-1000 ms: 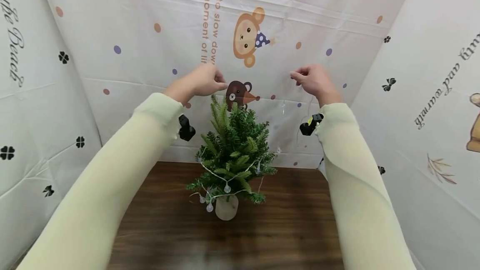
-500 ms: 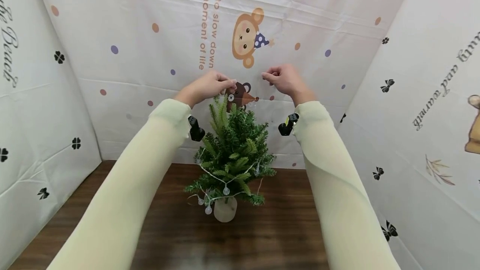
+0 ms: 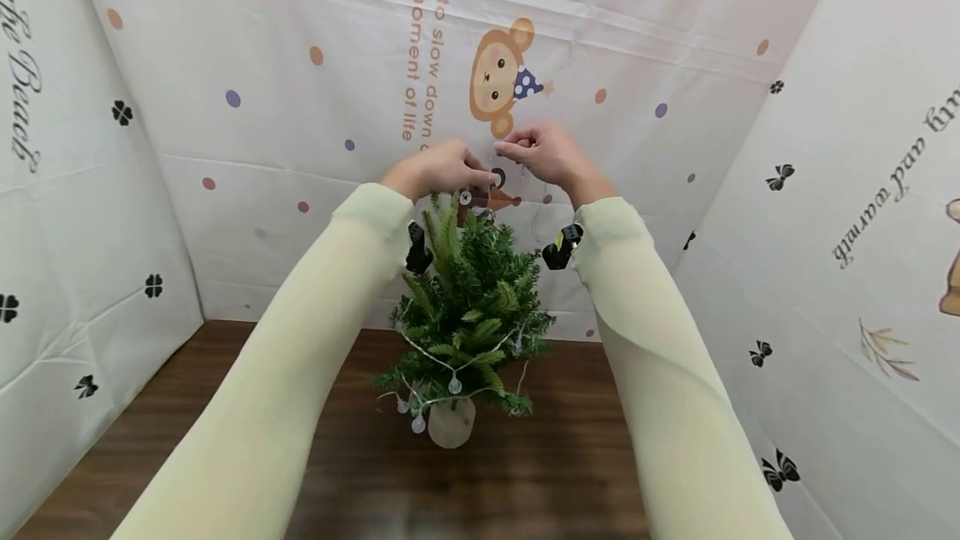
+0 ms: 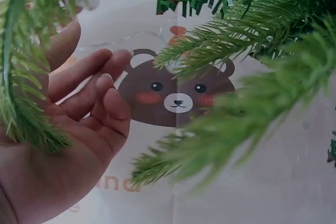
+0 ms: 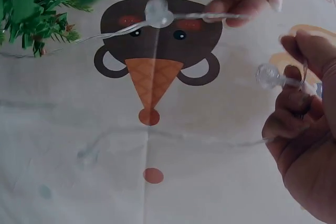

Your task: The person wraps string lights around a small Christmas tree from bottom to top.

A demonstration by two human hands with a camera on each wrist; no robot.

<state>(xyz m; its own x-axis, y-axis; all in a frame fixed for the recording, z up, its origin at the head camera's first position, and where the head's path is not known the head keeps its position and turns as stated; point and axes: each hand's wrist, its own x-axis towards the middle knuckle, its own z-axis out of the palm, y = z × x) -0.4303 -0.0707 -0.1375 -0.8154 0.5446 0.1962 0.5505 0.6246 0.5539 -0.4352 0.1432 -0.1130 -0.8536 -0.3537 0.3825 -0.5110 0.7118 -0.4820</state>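
A string of fairy lights (image 5: 118, 28) with clear bulbs runs between the hands, above a small green artificial Christmas tree (image 3: 480, 298). My right hand (image 3: 551, 157) pinches its wire between thumb and fingertips, up by the treetop. A clear bulb (image 5: 268, 75) sticks out at those fingertips in the right wrist view. My left hand (image 3: 442, 167) is just left of it, above the tree, its thumb apart from the loosely bent fingers (image 4: 89, 74). In the right wrist view the wire crosses the left fingertips (image 5: 231, 9). More of the lights (image 3: 454, 384) drape over the lower branches.
The tree's pale round base (image 3: 452, 423) stands on a dark wooden table (image 3: 525, 473). Printed white cloth walls (image 3: 262, 65) enclose the back and sides. Another stretch of wire (image 5: 210, 142) hangs from the right hand. Tree branches (image 4: 247, 108) lie close beside the left hand.
My right hand has come in from the right toward the left hand, carrying the light string. The left hand has shifted right over the treetop, and its thumb and fingers have spread apart.
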